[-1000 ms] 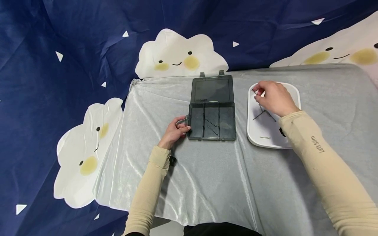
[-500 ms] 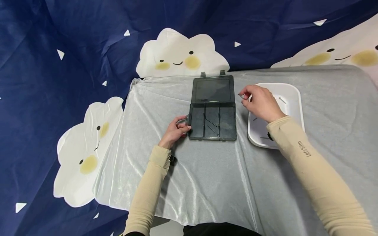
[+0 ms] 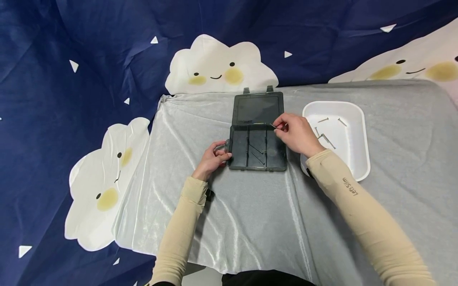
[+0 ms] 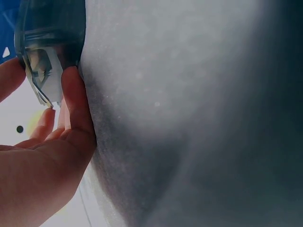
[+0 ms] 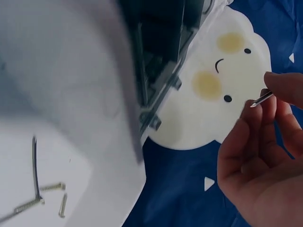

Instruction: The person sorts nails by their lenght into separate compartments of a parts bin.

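Observation:
A dark translucent compartment box (image 3: 257, 149) lies open on the grey cloth, its lid (image 3: 257, 108) folded back; two thin dark pins lie in its middle compartment. My left hand (image 3: 214, 154) grips the box's left-side latch (image 4: 41, 71) between thumb and fingers. My right hand (image 3: 295, 133) hovers over the box's right compartment and pinches a thin metal pin (image 3: 274, 126), whose tip (image 5: 261, 99) shows between the fingers in the right wrist view. A white tray (image 3: 352, 159) to the right holds several small pins and screws (image 3: 325, 137).
The grey velvet cloth (image 3: 250, 214) covers the table and ends at the near and left edges. A dark blue backdrop with white cloud faces (image 3: 218, 65) hangs behind and to the left.
My right hand has left the white tray with a pin and moved left to above the box's right compartment. The left hand has stayed on the latch.

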`<action>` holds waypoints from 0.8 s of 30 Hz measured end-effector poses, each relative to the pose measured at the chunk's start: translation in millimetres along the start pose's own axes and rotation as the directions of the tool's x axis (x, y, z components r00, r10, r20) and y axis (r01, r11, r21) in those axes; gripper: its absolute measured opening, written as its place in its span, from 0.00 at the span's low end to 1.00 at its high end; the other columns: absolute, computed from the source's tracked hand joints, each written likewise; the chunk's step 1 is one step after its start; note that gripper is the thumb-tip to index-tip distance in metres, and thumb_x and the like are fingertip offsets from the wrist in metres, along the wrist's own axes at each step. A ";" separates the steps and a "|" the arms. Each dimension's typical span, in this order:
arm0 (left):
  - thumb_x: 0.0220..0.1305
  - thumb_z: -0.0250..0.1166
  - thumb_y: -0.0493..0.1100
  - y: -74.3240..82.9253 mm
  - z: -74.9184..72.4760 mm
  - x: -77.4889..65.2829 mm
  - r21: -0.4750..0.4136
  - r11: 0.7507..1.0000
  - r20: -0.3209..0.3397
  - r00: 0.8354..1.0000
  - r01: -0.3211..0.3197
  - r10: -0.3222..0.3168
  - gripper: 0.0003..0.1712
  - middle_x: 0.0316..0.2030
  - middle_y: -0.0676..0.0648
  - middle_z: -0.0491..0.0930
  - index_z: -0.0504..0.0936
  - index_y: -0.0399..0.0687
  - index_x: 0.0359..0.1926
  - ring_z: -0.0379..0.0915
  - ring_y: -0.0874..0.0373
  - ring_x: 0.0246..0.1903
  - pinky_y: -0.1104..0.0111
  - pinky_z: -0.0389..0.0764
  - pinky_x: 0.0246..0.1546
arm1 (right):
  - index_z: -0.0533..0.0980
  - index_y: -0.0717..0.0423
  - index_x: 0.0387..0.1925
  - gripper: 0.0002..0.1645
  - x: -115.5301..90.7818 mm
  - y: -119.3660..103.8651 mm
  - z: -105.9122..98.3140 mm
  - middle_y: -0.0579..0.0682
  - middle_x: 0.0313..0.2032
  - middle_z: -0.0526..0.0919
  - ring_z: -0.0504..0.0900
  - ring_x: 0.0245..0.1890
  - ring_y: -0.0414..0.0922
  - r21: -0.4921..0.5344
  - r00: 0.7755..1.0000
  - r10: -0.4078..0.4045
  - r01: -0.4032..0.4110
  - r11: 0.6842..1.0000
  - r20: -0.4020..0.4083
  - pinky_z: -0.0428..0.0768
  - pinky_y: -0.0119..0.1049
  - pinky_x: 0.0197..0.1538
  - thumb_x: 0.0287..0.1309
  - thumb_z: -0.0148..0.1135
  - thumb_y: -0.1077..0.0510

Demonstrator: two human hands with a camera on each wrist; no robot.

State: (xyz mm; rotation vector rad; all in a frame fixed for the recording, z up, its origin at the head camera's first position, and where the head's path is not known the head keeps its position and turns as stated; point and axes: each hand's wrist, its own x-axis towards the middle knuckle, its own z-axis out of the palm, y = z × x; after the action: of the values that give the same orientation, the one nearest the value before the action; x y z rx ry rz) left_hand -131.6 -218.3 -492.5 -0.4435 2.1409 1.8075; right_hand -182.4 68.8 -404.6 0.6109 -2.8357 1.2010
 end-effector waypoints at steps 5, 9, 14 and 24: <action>0.59 0.68 0.35 -0.1 -0.3 0.2 0.002 1.000 -0.002 1.000 0.004 -0.004 0.34 0.27 0.57 0.80 0.67 0.50 0.66 0.74 0.64 0.25 0.71 0.77 0.28 | 0.80 0.61 0.37 0.06 2.2 -4.2 10.6 0.55 0.32 0.82 0.76 0.32 0.48 0.031 1.000 -0.001 0.001 1.000 0.011 0.71 0.38 0.40 0.57 0.60 0.65; 0.59 0.68 0.36 0.0 -0.5 0.3 0.007 1.000 -0.006 1.000 0.005 -0.005 0.34 0.27 0.57 0.80 0.68 0.51 0.66 0.74 0.64 0.26 0.71 0.78 0.29 | 0.80 0.61 0.37 0.06 4.9 -5.7 17.0 0.55 0.33 0.83 0.78 0.33 0.48 0.043 1.000 0.016 -0.017 0.999 0.020 0.73 0.38 0.41 0.56 0.61 0.64; 0.59 0.68 0.36 0.8 -0.6 -0.8 0.002 1.000 -0.005 1.000 0.008 -0.008 0.34 0.28 0.56 0.79 0.68 0.51 0.66 0.75 0.63 0.28 0.71 0.78 0.30 | 0.80 0.60 0.38 0.07 7.6 -4.9 24.5 0.55 0.34 0.83 0.79 0.34 0.48 0.052 0.998 0.043 -0.046 0.998 0.046 0.74 0.39 0.41 0.58 0.61 0.63; 0.60 0.68 0.36 2.1 -0.1 -1.8 0.002 1.000 -0.004 1.000 0.007 -0.007 0.34 0.28 0.55 0.78 0.68 0.51 0.66 0.75 0.63 0.28 0.70 0.78 0.31 | 0.80 0.61 0.40 0.09 10.6 -5.7 34.5 0.56 0.35 0.83 0.80 0.35 0.49 0.105 0.993 0.088 -0.096 0.990 0.076 0.75 0.40 0.42 0.58 0.61 0.62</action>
State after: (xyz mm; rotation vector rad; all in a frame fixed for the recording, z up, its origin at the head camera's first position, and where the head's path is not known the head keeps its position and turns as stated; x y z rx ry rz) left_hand -130.9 -218.0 -489.9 -0.4533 2.1411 1.8017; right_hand -185.2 37.6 -423.4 0.5424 -2.9023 1.3833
